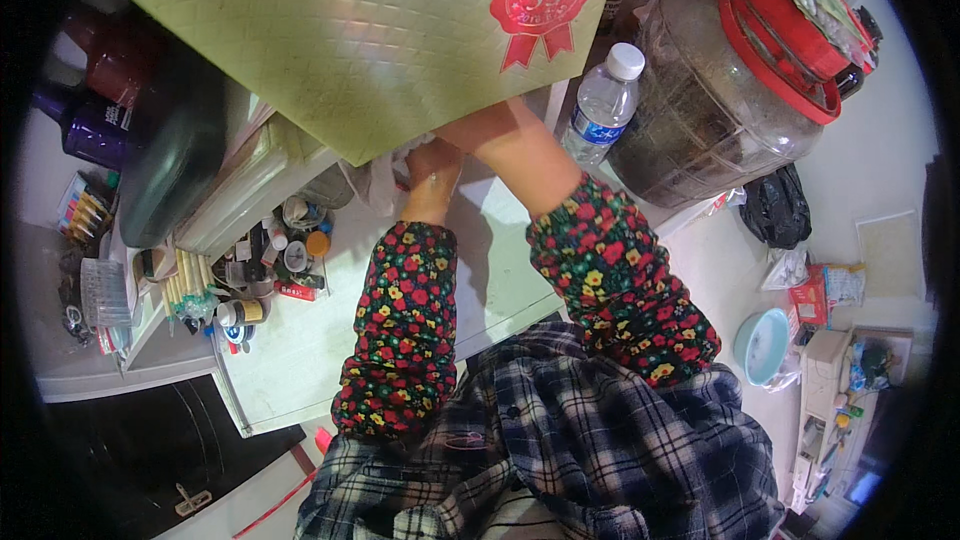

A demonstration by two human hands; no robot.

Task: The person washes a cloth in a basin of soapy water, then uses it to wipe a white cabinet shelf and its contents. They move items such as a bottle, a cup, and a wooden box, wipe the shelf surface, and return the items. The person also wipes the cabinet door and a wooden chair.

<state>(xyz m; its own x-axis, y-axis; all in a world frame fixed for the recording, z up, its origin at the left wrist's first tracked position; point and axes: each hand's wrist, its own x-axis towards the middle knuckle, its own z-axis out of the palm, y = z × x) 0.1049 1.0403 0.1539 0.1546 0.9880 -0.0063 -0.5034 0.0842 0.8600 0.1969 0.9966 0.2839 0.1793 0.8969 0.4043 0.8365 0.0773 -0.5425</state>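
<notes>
A large yellow-green box (pixel 337 37) with a quilted surface and a red rosette seal hangs over the top of the view and covers most of both hands. My left hand (pixel 433 165) reaches up beneath its lower edge, beside a crumpled whitish cloth (pixel 379 178); its fingers are hidden. My right hand (pixel 480 126) crosses in from the right, close to the left one, its fingers also behind the box. What either hand holds cannot be seen. Below them lies a white tabletop (pixel 495 255). Floral sleeve covers reach to both wrists.
Right of my arm stand a transparent plastic water bottle (pixel 606 101) and a big jar with a red lid (pixel 705 90). Small bottles and jars (pixel 296 255) crowd the left, by a shelf (pixel 247 180). A light blue basin (pixel 763 346) sits far right.
</notes>
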